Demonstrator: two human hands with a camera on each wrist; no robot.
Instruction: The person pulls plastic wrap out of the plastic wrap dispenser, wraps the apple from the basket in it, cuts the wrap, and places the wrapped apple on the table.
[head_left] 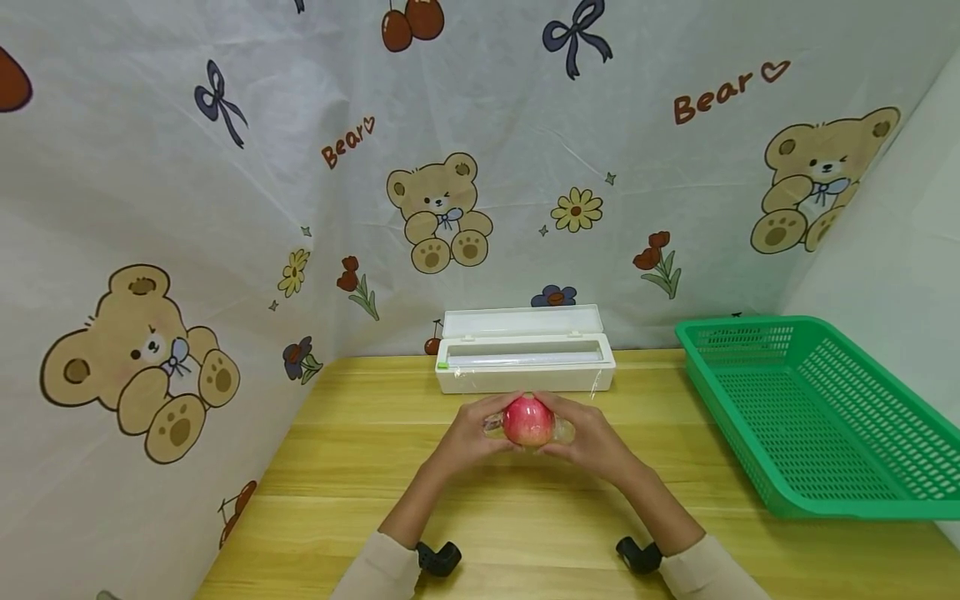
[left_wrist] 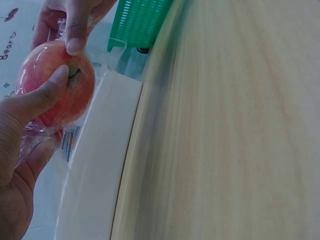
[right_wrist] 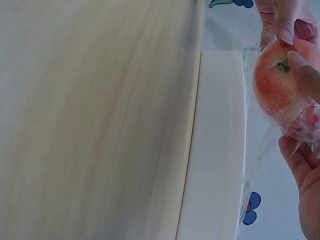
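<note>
Above the wooden table (head_left: pixel 360 467), two hands hold a film-wrapped apple (head_left: pixel 528 421) between them.
Just beyond them, a white box (head_left: pixel 525 382) stands with its lid (head_left: pixel 522 322) raised and a pale roll (head_left: pixel 525 359) lying in its trough; to the right sits a green basket (head_left: pixel 722 437) with perforated walls. The backdrop (head_left: pixel 517 108) reads "Bear" twice, each word followed by a heart. Both forearms reach forward and angle inward, meeting at the apple. The left hand (head_left: pixel 472 429) grips one side with curled fingers and thumb, the right hand (head_left: pixel 592 429) the other, thumbs near the stem; clear film (right_wrist: pixel 300 119) bunches around the fruit.
</note>
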